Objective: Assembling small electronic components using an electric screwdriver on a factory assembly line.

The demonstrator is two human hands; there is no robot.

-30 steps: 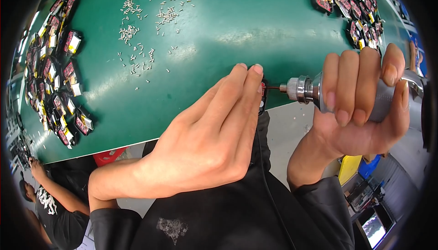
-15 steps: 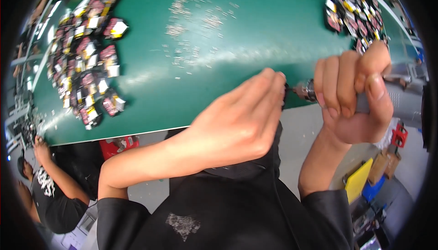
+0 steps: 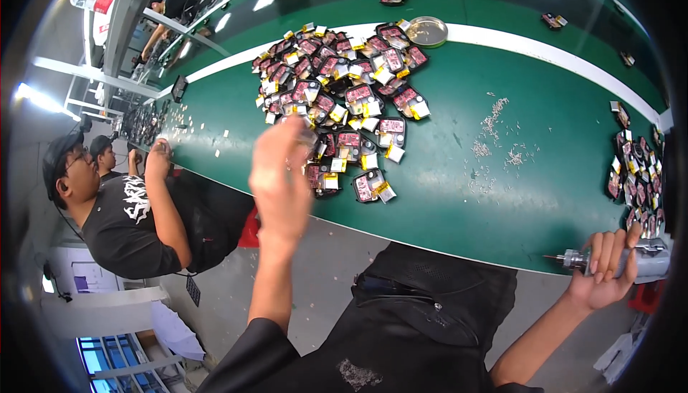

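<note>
The left hand is up in the middle left of the frame, blurred with motion, its fingers reaching over the near edge of the pile of small black and red parts with yellow tabs; something small may be pinched at the fingertips, but the blur hides it and I cannot tell whether it grips anything. The right hand sits at the lower right, off the table edge, wrapped closed around a grey electric screwdriver whose bit points left into empty air.

A second ago both hands were pressed together in front of the body, the left fingers pinching a small piece right at the screwdriver tip. Now they are well apart: the left has swung out to the pile and the screwdriver waits to the side with nothing on its tip. To my eye that reads as one piece finished with and the left hand going for, or setting down, another.

The green table fills the middle of the frame. Loose silver screws lie scattered right of the pile, a second heap of parts sits at the right edge, and a round metal dish stands at the top, just beside the pile. At the left a seated person in a black shirt rests a hand on the table
</note>
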